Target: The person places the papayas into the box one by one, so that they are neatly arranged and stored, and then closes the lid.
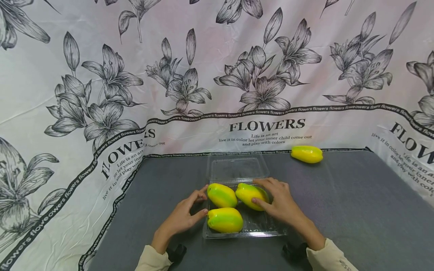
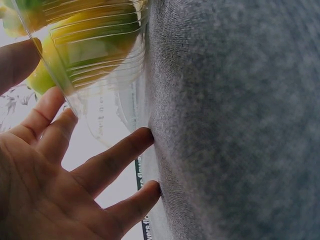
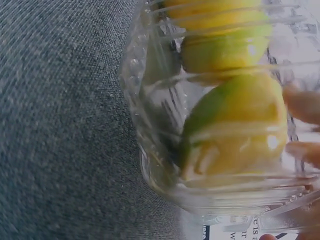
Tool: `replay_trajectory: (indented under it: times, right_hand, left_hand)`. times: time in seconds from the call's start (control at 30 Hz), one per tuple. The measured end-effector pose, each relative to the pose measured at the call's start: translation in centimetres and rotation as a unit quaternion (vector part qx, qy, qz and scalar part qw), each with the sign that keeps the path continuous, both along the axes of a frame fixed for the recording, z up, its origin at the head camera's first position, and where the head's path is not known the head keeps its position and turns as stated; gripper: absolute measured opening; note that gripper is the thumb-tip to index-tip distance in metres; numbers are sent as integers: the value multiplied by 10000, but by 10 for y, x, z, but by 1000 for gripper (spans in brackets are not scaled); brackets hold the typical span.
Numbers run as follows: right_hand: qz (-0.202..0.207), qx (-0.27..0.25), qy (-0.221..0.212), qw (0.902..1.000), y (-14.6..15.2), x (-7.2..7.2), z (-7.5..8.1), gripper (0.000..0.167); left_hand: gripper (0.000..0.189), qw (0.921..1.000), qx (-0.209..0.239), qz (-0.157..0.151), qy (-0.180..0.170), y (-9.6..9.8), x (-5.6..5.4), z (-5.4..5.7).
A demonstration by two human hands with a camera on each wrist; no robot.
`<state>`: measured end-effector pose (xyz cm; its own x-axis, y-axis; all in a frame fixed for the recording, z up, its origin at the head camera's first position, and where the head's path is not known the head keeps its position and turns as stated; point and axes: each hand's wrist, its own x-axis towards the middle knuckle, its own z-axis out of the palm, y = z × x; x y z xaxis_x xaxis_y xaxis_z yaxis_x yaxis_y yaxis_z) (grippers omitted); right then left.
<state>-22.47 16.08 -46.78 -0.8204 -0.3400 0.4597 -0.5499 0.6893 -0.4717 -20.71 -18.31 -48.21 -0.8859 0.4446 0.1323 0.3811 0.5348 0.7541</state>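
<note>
Pinching the right fruit [image 1: 249, 195] lightly between thumb and fingers, my right hand [image 1: 283, 201] reaches into the box [image 1: 251, 234] from its right side. The thumb sits on the near face and a finger behind, which I take as a way to set the fruit without pressing it; whether the hand bears any weight I cannot tell. My left hand [image 1: 184, 214] grasps nothing: its fingers spread at the left wall, two tips near the rim and two down by the table [image 1: 339, 210], probably to keep so light a box from sliding.

Inside, the far-left fruit [image 1: 222, 195] lies just beside the right fruit, and the near-left fruit [image 1: 225, 220] lies in front of it, both on their sides, presumably because upright they would roll or stand too tall. The lid [image 1: 237, 167] is folded back on the far side, leaving me access from above. The loose fruit [image 1: 306, 154] rests at the table's back edge, well apart, out of my hands' way.
</note>
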Motion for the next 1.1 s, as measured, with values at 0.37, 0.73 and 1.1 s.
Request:
replay_trajectory:
  times: [0.37,0.73,1.1]
  right_hand:
    - [-18,-128,6,9999,3,-1,4,55]
    - [-13,-357,224,9991,14,-7,8,52]
    - [-233,-466,247,9983,28,-13,10,46]
  left_hand:
    - [35,9999,8,-67,95,0,-1,-1]
    - [34,10000,30,-65,58,1,1,1]
    - [34,10000,-15,39,-13,0,0,-1]
